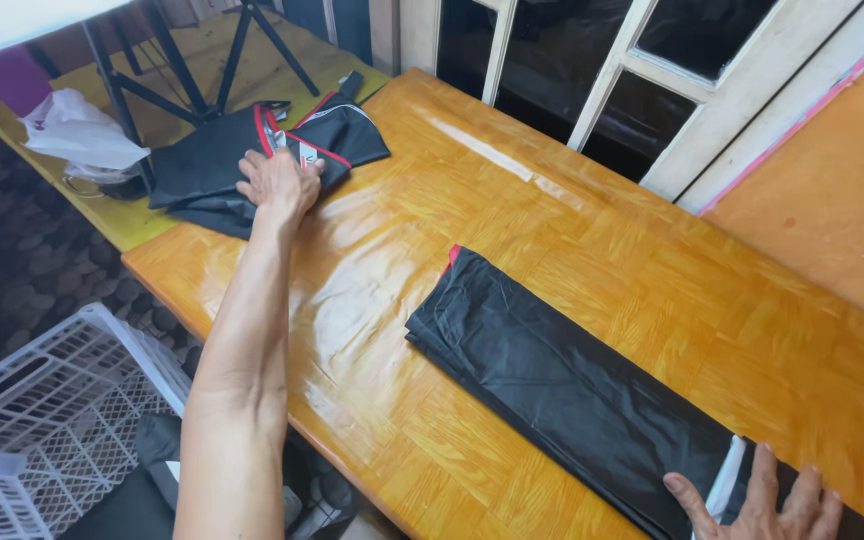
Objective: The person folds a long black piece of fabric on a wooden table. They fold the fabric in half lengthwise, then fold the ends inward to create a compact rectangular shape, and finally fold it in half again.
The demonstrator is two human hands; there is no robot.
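One glossy orange wooden table (pixel 592 260) carries everything, running out well beyond both sets of fingertips. On it lies one long folded black cloth (pixel 562 385), a red edge showing at its far corner; it stretches away from the right hand (pixel 764 505), whose fingers are spread apart and pressed flat on the near end, probably to pin the folds so they stay smooth. One white plastic laundry basket (pixel 52 410) sits on the floor, far back from the left fingers, below the outstretched forearm. Under the left hand (pixel 278 183) lies one smaller black garment with red piping (pixel 252 160); the fingers rest loosely curled on top, touching it, though whether they pinch the fabric I cannot tell. Just beyond those fingertips, two black tripod legs rise, and one crumpled white plastic bag (pixel 77 130) lies off to their side.
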